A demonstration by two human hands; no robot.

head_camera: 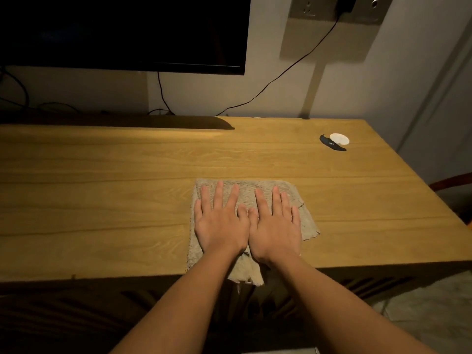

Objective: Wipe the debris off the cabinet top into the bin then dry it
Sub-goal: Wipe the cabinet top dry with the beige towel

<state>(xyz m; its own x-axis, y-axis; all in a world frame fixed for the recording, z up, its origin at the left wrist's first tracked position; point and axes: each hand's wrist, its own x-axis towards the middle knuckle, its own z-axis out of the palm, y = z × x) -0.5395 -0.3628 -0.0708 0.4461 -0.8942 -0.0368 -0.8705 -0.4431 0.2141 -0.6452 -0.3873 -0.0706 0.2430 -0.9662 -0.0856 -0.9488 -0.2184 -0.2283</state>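
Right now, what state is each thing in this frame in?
Left hand: open, flat on the cloth.
Right hand: open, flat on the cloth.
Cloth: spread, near edge overhanging the cabinet top.
Monitor: screen dark.
White disc: lying beside a dark curved scrap.

I see a dark screen (pixel 122 31) at upper left against a pale wall (pixel 204 93), a socket panel (pixel 332 8) at top right, tiled floor (pixel 429 307) at lower right.

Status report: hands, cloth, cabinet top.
Left hand and right hand flat, pressing cloth on cabinet top. Dark scrap and white disc far right. No bin visible.
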